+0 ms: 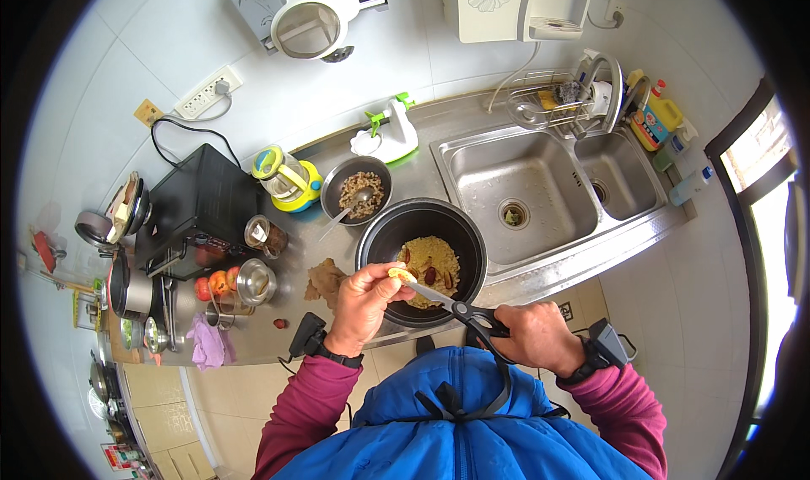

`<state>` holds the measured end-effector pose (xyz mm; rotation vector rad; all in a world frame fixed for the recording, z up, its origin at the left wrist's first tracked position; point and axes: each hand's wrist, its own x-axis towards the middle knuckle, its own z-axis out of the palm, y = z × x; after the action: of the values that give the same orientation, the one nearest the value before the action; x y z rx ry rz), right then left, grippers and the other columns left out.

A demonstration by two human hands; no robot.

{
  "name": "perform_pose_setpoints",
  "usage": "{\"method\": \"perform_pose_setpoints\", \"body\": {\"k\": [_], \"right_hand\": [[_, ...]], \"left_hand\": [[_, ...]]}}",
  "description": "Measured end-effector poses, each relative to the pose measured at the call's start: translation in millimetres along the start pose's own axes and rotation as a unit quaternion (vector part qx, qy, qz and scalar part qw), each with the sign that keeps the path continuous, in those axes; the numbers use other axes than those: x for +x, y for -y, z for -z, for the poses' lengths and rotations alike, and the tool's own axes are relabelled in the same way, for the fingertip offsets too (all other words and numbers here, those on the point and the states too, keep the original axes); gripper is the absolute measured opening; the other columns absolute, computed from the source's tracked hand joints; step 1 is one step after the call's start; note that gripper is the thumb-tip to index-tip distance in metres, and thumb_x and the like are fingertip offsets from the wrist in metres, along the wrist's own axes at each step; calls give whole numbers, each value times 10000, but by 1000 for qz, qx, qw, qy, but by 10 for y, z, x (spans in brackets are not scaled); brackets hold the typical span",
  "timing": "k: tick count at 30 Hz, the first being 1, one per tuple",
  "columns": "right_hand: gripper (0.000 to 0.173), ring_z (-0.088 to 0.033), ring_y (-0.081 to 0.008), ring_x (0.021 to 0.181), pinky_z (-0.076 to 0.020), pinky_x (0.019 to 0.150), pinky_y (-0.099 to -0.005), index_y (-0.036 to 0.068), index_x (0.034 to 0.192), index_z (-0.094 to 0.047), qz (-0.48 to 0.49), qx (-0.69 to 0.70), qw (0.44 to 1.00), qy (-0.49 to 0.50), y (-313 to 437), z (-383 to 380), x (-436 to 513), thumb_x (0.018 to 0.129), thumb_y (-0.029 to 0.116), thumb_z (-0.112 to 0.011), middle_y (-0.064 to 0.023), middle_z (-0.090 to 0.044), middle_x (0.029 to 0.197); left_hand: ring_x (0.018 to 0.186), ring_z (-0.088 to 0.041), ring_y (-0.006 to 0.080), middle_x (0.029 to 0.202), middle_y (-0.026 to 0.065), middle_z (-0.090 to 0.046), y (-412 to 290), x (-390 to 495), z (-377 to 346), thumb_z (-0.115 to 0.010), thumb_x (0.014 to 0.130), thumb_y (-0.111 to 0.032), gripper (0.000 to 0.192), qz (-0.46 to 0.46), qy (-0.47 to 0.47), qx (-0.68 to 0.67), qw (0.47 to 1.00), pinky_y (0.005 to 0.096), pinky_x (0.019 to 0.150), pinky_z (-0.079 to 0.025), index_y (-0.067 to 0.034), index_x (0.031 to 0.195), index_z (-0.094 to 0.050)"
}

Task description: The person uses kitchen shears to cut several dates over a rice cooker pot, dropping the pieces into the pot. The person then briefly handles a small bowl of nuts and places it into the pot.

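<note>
Over the near part of a black cooking pot [468,236], my left hand [370,303] pinches a small yellowish-orange piece of food [402,275]. Black-handled kitchen scissors [436,295] are in my right hand [538,336], their blade tips at that piece. In the pot lies pale yellow grain [436,252] with dark red, date-like pieces [430,275] on it. Behind it to the left stands a metal bowl [332,182] of mixed grains or beans [366,189] with a spoon [335,222] in it. A crumpled brown piece [326,281], material unclear, lies left of the pot.
A double steel sink [528,195] adjoins the pot on the right. At the back stand a white-green juicer [395,132] and a yellow-green electric kettle [294,182]. Leftward are a glass jar [269,236], a black oven [202,208], a steel bowl [256,282], red fruit [218,282] and a purple cloth [207,341].
</note>
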<state>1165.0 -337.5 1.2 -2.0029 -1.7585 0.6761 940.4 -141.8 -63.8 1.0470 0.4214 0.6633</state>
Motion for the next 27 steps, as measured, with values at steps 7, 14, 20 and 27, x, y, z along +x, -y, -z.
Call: {"method": "perform_pose_setpoints", "body": {"k": [7,14,20,27], "right_hand": [[280,-630,-379,630,-507,627,-474,38,807,-596,17,-94,994,-53,12,-21,-15,778,293,-707,-162,-645,697],[238,-582,-331,579,-479,592,-430,43,744,-566,34,-128,984,-123,-42,91,-107,686,218,-717,-111,-595,668],[247,-569,-317,576,-466,613,-425,43,762,-571,38,-141,983,-112,-49,130,-85,706,231,-722,-108,-585,669],[254,-576,-318,578,-468,630,-425,44,757,-562,42,-152,983,-96,-20,140,-68,719,240,-719,-112,-588,666]], "left_hand": [[939,-721,225,1085,138,-712,-8,39,-16,-621,1003,-103,241,37,-10,-90,995,369,871,-608,4,1216,-648],[898,-732,222,1016,122,-725,-35,49,-16,-611,1005,-139,240,103,-47,-139,984,352,828,-615,4,1195,-647],[891,-735,234,1001,134,-728,-39,58,-49,-626,999,-131,194,133,-20,-161,978,362,834,-616,4,1135,-656],[894,-736,228,1002,131,-727,-70,32,-87,-630,999,-133,198,133,-16,-134,982,358,824,-620,10,1134,-658]]}}
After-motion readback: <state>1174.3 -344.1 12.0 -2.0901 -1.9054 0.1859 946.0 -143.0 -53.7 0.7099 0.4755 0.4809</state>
